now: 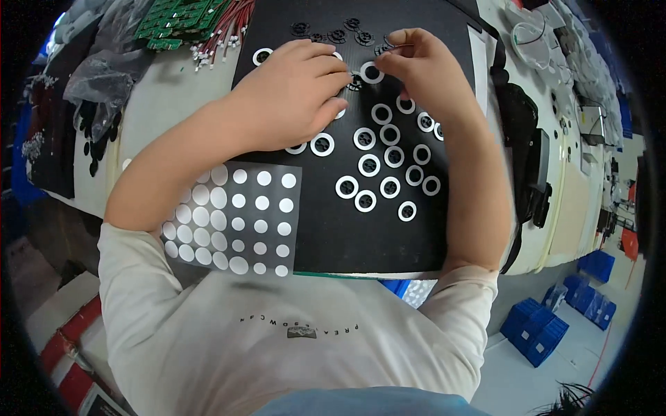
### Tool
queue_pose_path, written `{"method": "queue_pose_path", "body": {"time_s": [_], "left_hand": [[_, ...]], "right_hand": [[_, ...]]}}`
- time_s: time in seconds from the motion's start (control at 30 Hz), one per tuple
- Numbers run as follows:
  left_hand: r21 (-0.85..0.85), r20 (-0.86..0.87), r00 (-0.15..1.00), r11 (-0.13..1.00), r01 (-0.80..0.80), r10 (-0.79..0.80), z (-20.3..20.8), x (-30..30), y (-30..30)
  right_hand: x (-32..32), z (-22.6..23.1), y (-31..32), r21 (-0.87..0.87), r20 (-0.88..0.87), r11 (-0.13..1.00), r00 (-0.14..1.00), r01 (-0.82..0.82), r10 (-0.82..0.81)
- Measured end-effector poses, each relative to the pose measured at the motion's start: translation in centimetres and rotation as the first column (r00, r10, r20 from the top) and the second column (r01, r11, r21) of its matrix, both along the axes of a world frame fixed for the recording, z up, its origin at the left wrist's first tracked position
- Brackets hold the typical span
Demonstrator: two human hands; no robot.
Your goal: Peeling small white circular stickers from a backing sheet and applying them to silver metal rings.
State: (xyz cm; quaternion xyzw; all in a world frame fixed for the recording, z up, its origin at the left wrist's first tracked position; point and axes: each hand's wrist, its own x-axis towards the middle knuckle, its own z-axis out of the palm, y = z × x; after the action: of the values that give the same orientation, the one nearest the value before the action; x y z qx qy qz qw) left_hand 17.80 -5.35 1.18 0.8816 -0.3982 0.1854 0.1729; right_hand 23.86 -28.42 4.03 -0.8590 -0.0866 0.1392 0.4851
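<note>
So, rm btwn rings (356,201), mat edge (347,271).

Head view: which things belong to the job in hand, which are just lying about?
Likely in the job:
white rings, near left hand and right hand
black openwork parts, near right hand
black mat under them
white-dotted sheet, probably

Apparently just lying about:
green circuit boards
red and white wires
clear plastic bag
blue bins

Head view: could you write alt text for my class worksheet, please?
A bare left hand and right hand work among white rings and small black parts on a black mat. Lower left, a sheet of white dots; upper left, green circuit boards.
</note>
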Motion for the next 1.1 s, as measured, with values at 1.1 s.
{"method": "queue_pose_path", "body": {"time_s": [1.1], "left_hand": [[-0.091, 0.198, 0.98, 0.995, 0.03, -0.011, 2.3, 0.4, -0.3]], "right_hand": [[0.3, -1.7, -0.7, -0.304, 0.473, 0.952, 0.865, -0.02, 0.169]]}}
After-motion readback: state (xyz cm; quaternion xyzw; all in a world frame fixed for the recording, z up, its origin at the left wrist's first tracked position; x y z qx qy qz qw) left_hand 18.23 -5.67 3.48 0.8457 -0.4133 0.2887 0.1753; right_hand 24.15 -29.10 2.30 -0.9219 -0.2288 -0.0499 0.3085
